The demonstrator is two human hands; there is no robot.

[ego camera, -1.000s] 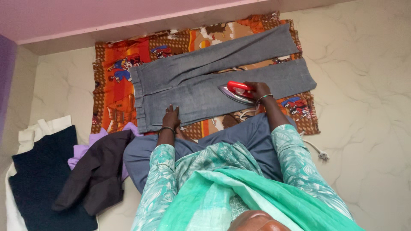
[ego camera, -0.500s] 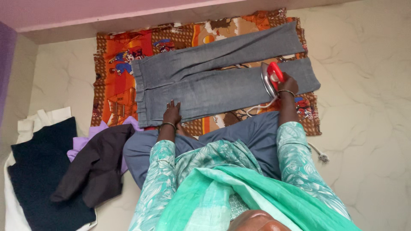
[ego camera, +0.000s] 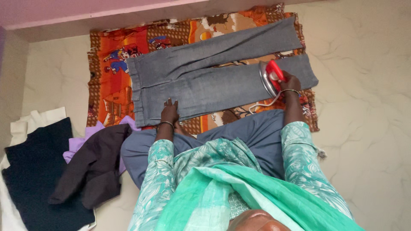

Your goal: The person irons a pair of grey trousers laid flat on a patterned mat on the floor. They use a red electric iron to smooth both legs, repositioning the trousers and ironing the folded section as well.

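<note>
Nearest the camera, the person's green patterned sleeves reach forward over a blue-grey lap. The left hand lies open, fingers spread flat, pressing on the near leg of the grey trousers close to the waistband; it sits on the same spot as half a second ago. Off to the left of that hand, on the floor, a dark brown garment is heaped over a purple cloth, with a folded navy cloth and a white cloth further left. The right hand is closed around the handle of the red iron, which is tipped up on its edge over the near trouser leg, close to the hem, its metal plate facing left towards the other hand. A second ago the iron lay flat near the middle of that leg; by half a second ago it had gone out to the hem and stood up, and since then it has hardly shifted. A white cord loops from the iron just in front of the right wrist. The trousers lie spread on an orange patterned cloth beyond both hands. Past that runs the pale marble floor and the foot of a pink wall.
</note>
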